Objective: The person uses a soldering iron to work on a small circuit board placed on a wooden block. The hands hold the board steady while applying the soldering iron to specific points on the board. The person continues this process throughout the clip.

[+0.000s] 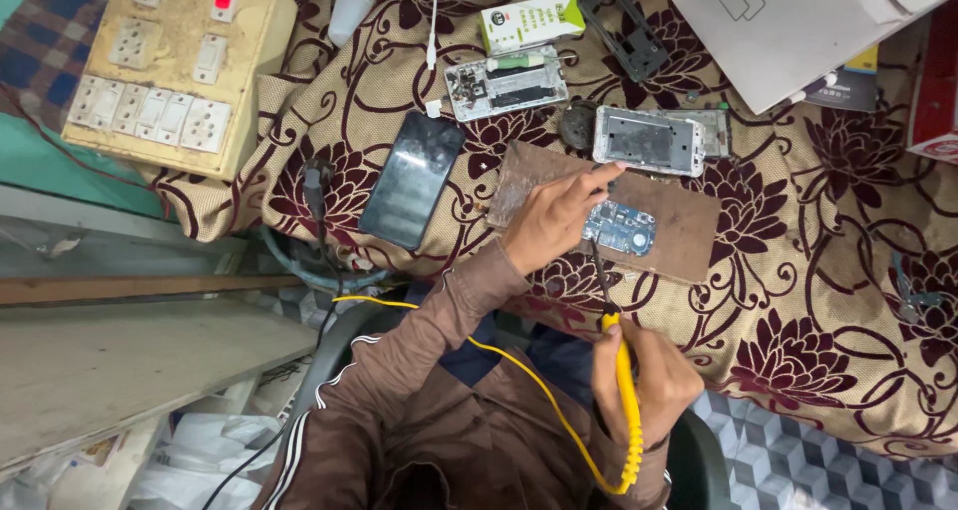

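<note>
A small blue circuit board (620,227) is laid flat on a brown wooden work board (689,233), which seems placed there to keep heat and solder off the floral cloth (848,270) spread beneath it. The circuit board is steadied by the left hand (554,221), whose fingers are stretched out and pressed down at the board's upper left edge, so that it is pinned rather than gripped. A yellow-handled soldering iron (621,370) is clasped in the right hand (644,380), the fingers closed round the handle like a pen, and its dark tip is brought to the lower left edge of the circuit board; whether the tip touches cannot be told. A yellow cord (519,375) is trailed from the handle's end across the brown sleeve. Just above the work board a silver phone frame (651,141) is set, with an opened phone body (506,83) further up and a dark phone screen (413,179) lying face up to the left. A cream switchboard (175,66) with sockets and a red switch is kept at the far left, within reach of the cords.
</note>
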{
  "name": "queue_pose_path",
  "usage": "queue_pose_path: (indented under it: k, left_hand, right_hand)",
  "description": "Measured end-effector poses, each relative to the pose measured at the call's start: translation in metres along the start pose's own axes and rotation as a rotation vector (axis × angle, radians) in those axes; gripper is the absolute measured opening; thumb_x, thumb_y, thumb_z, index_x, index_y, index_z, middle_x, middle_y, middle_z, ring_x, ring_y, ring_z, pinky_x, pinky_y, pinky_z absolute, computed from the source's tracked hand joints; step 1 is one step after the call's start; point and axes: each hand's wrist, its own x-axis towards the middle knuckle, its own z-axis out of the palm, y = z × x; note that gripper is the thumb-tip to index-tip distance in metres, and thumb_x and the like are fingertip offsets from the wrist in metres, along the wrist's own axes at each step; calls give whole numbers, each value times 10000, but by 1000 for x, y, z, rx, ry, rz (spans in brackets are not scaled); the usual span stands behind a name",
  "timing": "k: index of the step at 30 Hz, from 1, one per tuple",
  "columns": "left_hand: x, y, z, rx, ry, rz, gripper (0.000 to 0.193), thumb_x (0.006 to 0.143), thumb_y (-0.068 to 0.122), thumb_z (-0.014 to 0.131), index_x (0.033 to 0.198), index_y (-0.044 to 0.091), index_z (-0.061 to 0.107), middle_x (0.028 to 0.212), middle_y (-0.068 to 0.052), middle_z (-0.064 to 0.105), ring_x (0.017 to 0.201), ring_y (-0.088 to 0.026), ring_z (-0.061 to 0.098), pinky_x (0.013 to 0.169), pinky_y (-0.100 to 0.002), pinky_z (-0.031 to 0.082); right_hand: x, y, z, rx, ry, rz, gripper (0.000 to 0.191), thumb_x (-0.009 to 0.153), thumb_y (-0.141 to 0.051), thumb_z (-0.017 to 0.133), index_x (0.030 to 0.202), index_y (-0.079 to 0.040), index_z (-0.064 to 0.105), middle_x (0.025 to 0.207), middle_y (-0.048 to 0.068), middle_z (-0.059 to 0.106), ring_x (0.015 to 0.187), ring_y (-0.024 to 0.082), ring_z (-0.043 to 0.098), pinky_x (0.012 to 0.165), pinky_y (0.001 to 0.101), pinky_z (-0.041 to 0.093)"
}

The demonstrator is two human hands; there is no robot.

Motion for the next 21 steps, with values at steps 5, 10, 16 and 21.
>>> queue_pose_path:
  k: [5, 10, 16, 21]
  left_hand:
    - [-1, -1, 0, -35, 43, 125, 536, 982, -112, 569, 1443, 110, 405, 1384, -136, 662, 1113, -329, 724, 904, -387, 648]
    - [-2, 3, -1, -7, 16, 46, 569, 966, -107, 598, 1459, 139, 456, 1271, -140, 695, 1063, -331, 739, 873, -407, 638]
    - [-1, 5, -3, -3, 18, 41, 564, 969, -100, 608, 1457, 139, 458, 1241, -148, 701, 1049, -334, 738, 856, -410, 634]
    - [0, 6, -3, -9, 25, 41, 560, 970, -102, 604, 1454, 139, 457, 1251, -149, 698, 1061, -343, 733, 862, -416, 631]
  right_hand:
    - [-3, -2, 2, -28, 21, 35, 78, 897, -31, 698, 922, 43, 699, 743, 165, 645, 622, 311, 631, 605, 390, 472]
    - [-2, -1, 2, -41, 3, 27, 84, 898, -30, 696, 933, 47, 701, 735, 165, 637, 609, 306, 624, 592, 388, 465]
    - [-1, -1, 3, -58, -19, 35, 73, 896, -34, 696, 876, 35, 682, 688, 153, 613, 575, 301, 604, 568, 393, 447]
    - [2, -2, 2, -65, -49, 33, 93, 898, -51, 687, 838, 17, 665, 669, 147, 606, 565, 303, 607, 560, 394, 449]
